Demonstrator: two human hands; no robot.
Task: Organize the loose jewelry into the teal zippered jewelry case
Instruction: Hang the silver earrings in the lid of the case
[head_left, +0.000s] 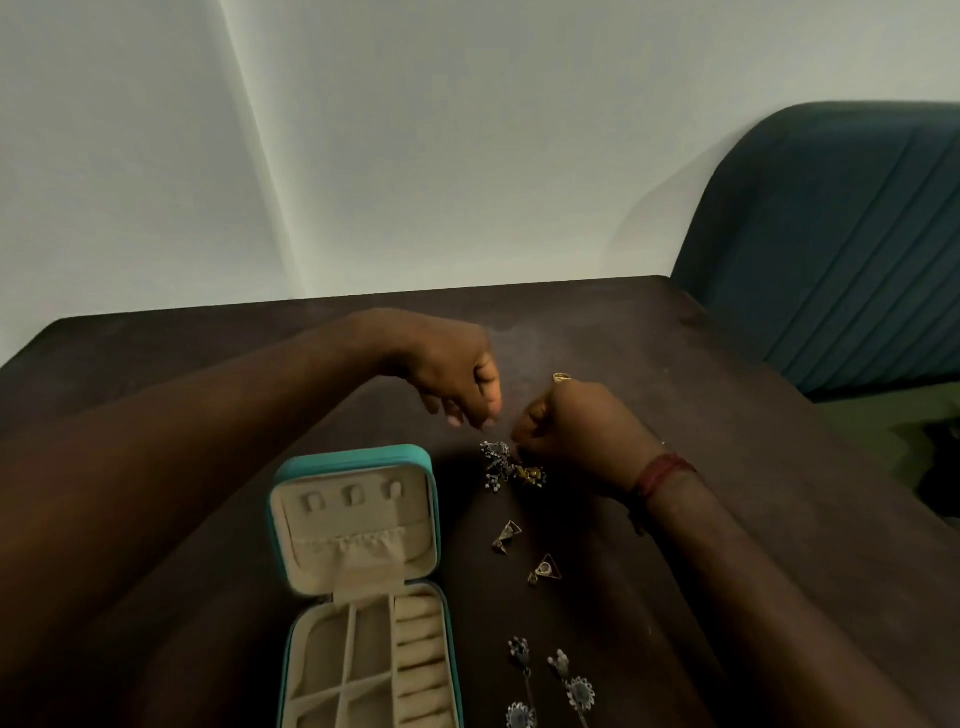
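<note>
The teal zippered jewelry case (358, 460) lies open on the dark table, its cream lid and compartments showing nothing inside. To its right lies a tangled heap of silver and gold jewelry (506, 467). My right hand (576, 436) reaches down onto that heap with curled fingers; what it grips is hidden. My left hand (457, 374) hovers just left above the heap, fingers loosely curled, holding nothing I can see. A gold ring (561, 378) lies just beyond my right hand. Two triangular earrings (508, 535) (546, 567) and a pair of long flower earrings (550, 680) lie nearer me.
The dark wooden table (727, 415) ends at a white wall at the back. A teal upholstered chair (841, 249) stands at the table's far right corner. A red thread circles my right wrist (660, 475).
</note>
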